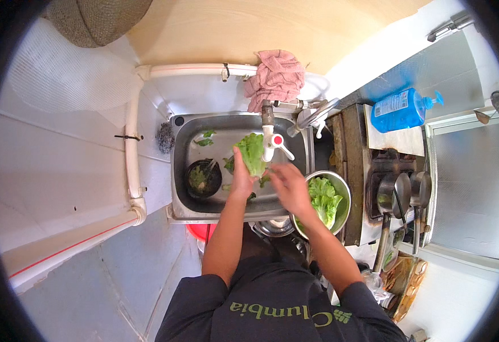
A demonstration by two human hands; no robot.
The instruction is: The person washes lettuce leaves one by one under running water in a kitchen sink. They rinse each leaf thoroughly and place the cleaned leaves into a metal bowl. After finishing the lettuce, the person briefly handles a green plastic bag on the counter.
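Observation:
My left hand (242,177) holds a green lettuce leaf (251,150) upright over the stainless steel sink (236,122), just left of the white plastic tap (271,143). Slightly blurred, my right hand (290,186) is to the right of the leaf with its fingers apart and nothing seen in them. Under my right forearm, a metal bowl (346,188) holds more lettuce (324,199). Scraps of leaf (205,142) lie on the sink floor, some partly behind my hands. A dark round strainer (189,192) with green bits sits at the sink's left side.
A pink cloth (277,77) hangs over the pipe behind the sink. A curved metal faucet (315,116) stands at the back right corner. To the right are a stove (373,228), two metal pans (392,194) and a blue pump bottle (399,111). A scouring pad (165,137) hangs at left.

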